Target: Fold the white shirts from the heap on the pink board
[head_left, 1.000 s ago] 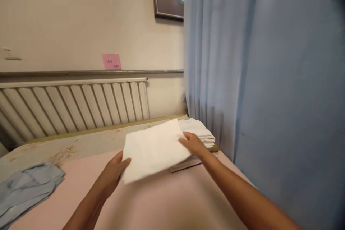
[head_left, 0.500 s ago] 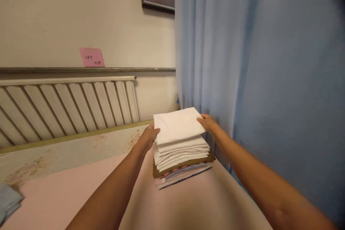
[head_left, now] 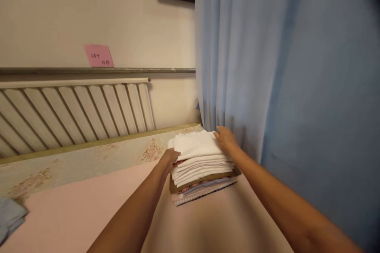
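A folded white cloth lies on top of a neat pile of folded fabrics. My left hand grips its left edge, with the thumb over the top and the other fingers mostly hidden. On the opposite side, my right hand is closed around the right edge near the far corner. Several more white folded cloths are stacked beneath. Under them come a brown fabric, a floral one, a light blue one, and a checked cloth at the bottom.
The pile stands on a pink bed sheet near a blue curtain on the right. A floral strip runs along the wall below a radiator. Folded grey-blue fabric lies at far left. A pink note rests above the rail.
Both hands have lowered the top white cloth from a raised, tilted position onto the pile. The view has tipped down slightly.
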{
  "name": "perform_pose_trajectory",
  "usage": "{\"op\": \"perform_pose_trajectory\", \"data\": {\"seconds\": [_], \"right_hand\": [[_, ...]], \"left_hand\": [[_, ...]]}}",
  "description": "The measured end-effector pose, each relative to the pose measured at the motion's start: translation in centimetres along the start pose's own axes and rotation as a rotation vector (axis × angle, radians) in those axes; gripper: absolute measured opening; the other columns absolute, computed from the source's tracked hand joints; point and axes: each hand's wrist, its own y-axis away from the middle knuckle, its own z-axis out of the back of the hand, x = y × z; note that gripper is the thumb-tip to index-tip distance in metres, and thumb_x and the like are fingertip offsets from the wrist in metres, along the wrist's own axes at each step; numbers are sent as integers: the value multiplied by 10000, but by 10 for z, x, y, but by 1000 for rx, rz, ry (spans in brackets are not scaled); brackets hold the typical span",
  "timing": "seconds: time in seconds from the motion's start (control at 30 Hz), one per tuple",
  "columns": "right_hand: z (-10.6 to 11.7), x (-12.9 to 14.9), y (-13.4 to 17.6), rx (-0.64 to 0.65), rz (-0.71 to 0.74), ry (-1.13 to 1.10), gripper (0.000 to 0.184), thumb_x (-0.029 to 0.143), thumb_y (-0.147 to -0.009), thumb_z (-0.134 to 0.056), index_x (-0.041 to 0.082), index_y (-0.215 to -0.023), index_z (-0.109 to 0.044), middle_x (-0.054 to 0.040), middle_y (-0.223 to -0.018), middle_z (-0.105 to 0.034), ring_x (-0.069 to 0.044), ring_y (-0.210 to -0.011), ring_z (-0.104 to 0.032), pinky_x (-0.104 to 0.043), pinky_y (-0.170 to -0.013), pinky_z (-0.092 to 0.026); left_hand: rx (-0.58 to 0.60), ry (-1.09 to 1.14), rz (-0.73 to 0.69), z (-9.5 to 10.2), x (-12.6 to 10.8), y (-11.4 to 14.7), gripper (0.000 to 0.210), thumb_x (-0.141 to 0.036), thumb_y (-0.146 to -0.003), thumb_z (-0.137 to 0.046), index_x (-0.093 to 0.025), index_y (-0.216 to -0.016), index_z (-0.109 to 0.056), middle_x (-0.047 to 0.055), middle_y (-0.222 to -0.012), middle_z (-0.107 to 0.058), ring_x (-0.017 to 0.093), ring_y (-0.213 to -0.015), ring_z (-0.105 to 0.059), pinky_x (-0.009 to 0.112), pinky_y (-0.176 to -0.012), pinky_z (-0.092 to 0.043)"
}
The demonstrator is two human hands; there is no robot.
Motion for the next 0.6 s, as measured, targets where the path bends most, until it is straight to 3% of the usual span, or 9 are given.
{"op": "perform_pose_trajectory", "data": {"seconds": [0.13, 0.27, 0.37, 0.47, 0.6], "right_hand": [[-28, 46, -5, 189, 201, 37, 457, 449, -953, -381, 241, -1340, -508, -42, -1476, -410, -222, -1365, -327, -339, -1119, -201], [-70, 57, 22, 333, 232, 104, 514, 521, -929, -391, 272, -1370, -475, -29, -1520, -336, -265, -1406, -245, -463, -1129, -147], [-82, 51, 38, 347, 228, 140, 545, 517, -952, -316, 275, -1437, -372, -13, -1561, -233, -248, -1436, -156, -477, -1139, -89], [-83, 44, 42, 344, 243, 161, 546, 486, -964, -296, 244, -1449, -355, -35, -1564, -218, -250, -1437, -153, -476, -1139, -88], [-85, 38, 40, 281, 295, 211, 505, 419, -969, -309, 232, -1430, -392, -35, -1536, -294, -228, -1418, -231, -428, -1132, -164]], "left_hand": [[9, -8, -1, 2, 4, -2, 342, -354, -891, -564, -168, -1178, -552, 73, -1147, -599, 177, -945, -612, 377, -791, -542], [15, -14, 20, 6, 12, 1, 344, -357, -890, -565, -168, -1177, -552, 71, -1144, -598, 180, -946, -611, 378, -789, -542], [28, 4, 37, 8, 18, 9, 331, -358, -892, -562, -167, -1162, -558, 67, -1119, -605, 168, -917, -614, 362, -768, -544], [25, 39, 19, 16, 28, 26, 304, -338, -894, -556, -153, -1135, -553, 50, -1015, -628, 138, -807, -624, 307, -691, -541], [20, 53, 19, 55, 63, 69, 229, -262, -824, -605, -143, -1013, -552, 34, -785, -645, 117, -613, -630, 236, -572, -492]]}}
